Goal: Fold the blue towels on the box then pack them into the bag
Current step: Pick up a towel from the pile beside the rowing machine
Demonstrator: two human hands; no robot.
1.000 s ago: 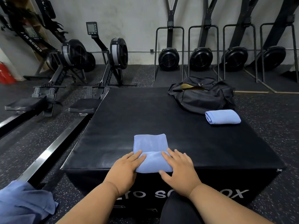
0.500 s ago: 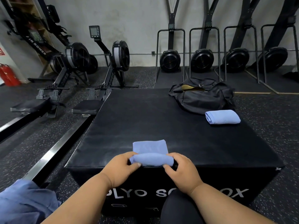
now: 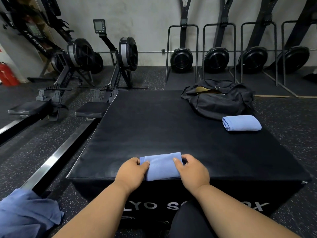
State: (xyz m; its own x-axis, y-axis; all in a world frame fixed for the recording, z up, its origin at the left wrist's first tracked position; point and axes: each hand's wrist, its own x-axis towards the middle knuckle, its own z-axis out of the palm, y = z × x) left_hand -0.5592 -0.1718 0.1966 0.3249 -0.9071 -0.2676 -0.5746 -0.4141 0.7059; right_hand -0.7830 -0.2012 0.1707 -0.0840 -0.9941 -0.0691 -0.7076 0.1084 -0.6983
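Note:
A folded blue towel (image 3: 162,166) lies at the near edge of the black plyo box (image 3: 154,127). My left hand (image 3: 131,172) grips its left end, thumb on top and fingers curled round the edge. My right hand (image 3: 193,170) grips the right end the same way. A second folded blue towel (image 3: 241,123) rests at the box's far right. Just behind it sits the black bag (image 3: 219,100), its top open and showing a tan lining.
Rowing machines (image 3: 118,66) stand on the floor to the left, one rail (image 3: 56,157) running along the box's left side. Upright machines (image 3: 216,59) line the back wall. More blue cloth (image 3: 25,213) lies at bottom left. A red extinguisher (image 3: 6,74) stands far left.
The towel's near half was lifted and folded over away from me, leaving it shorter and thicker. Both hands went from lying flat on it to gripping its two ends.

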